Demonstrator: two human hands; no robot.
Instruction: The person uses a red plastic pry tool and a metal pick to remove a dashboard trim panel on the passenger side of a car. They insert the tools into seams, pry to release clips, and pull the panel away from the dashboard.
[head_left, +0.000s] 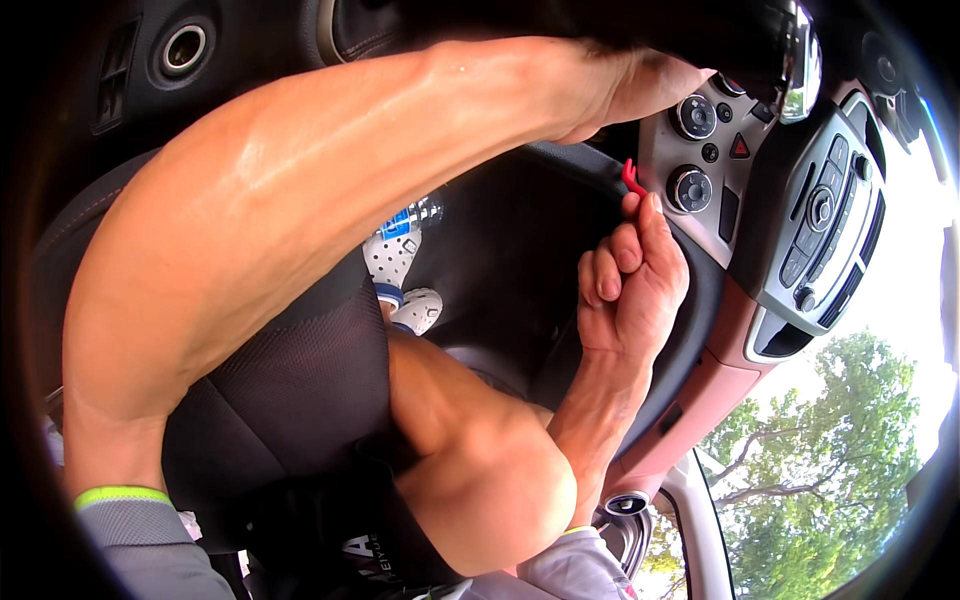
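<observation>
As finger and thumb of the right hand point(636, 272) pinch the red tool point(630, 178) near the lower knob point(690, 189) on the grey panel point(658, 152), gripping close to its hooked tip should steady it best, the left hand point(655, 92) having fingers too shadowed to tell.

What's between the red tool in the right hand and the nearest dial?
In the head view, only a bare strip of grey panel shows between red tool and dial.
</observation>
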